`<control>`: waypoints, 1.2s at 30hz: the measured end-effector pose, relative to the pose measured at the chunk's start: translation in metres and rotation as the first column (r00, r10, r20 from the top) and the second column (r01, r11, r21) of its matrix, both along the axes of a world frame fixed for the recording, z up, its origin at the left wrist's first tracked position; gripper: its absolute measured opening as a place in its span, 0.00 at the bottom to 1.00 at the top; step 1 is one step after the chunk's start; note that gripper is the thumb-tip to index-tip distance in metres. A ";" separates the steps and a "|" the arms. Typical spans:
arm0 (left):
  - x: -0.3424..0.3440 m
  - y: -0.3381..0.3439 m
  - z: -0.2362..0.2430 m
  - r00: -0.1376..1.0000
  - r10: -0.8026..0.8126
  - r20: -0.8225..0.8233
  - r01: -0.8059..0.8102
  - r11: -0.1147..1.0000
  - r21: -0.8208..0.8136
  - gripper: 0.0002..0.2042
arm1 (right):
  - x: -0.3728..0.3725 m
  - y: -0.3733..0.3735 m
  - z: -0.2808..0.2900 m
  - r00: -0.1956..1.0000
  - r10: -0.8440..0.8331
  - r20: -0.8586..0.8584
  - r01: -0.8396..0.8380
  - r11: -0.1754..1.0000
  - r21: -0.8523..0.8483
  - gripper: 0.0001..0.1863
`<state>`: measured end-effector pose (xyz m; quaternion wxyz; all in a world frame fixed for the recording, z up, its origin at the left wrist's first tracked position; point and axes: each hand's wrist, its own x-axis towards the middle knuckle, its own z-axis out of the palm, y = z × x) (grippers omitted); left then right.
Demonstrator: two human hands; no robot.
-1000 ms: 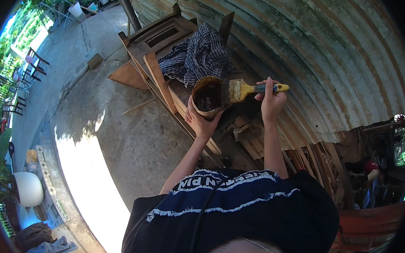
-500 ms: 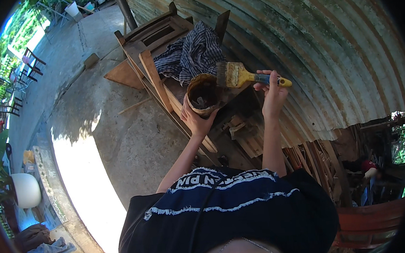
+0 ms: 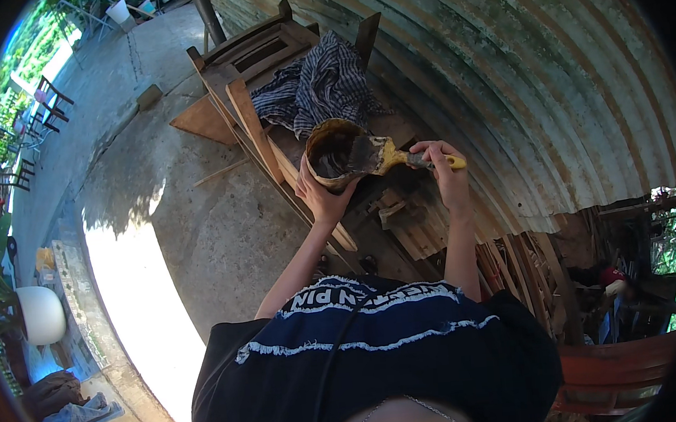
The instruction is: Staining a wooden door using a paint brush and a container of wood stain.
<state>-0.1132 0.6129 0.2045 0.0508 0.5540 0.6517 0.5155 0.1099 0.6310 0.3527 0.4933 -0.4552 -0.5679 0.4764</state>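
My left hand (image 3: 327, 198) is wrapped round the lower side of a round, stained pot (image 3: 325, 182), its mouth tipped so that a dark inside shows. In my right hand (image 3: 448, 176) is a wide paintbrush (image 3: 389, 156) with a yellow, paint-smeared handle, gripped near the handle's end. The dark bristles lie at the pot's right rim, partly within its mouth. Just beyond the pot, a striped dark cloth (image 3: 317, 83) lies crumpled on an old wooden piece of furniture (image 3: 264, 51).
A loose wooden plank (image 3: 254, 130) leans along the furniture's left side. Corrugated metal sheeting (image 3: 518, 96) rises on the right, with stacked timber strips (image 3: 527, 276) below it. Concrete floor (image 3: 222, 235) stretches left, and a white rounded object (image 3: 43, 315) stands at the far left.
My right hand has moved down and slightly left, turning the brush so its bristles go from above the pot's right edge into its mouth. The pot has shifted slightly left.
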 end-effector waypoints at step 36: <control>-0.002 -0.002 0.004 1.000 -0.017 0.019 0.016 1.000 0.026 0.57 | -0.008 0.001 -0.022 0.948 0.014 -0.317 0.003 0.999 0.054 0.14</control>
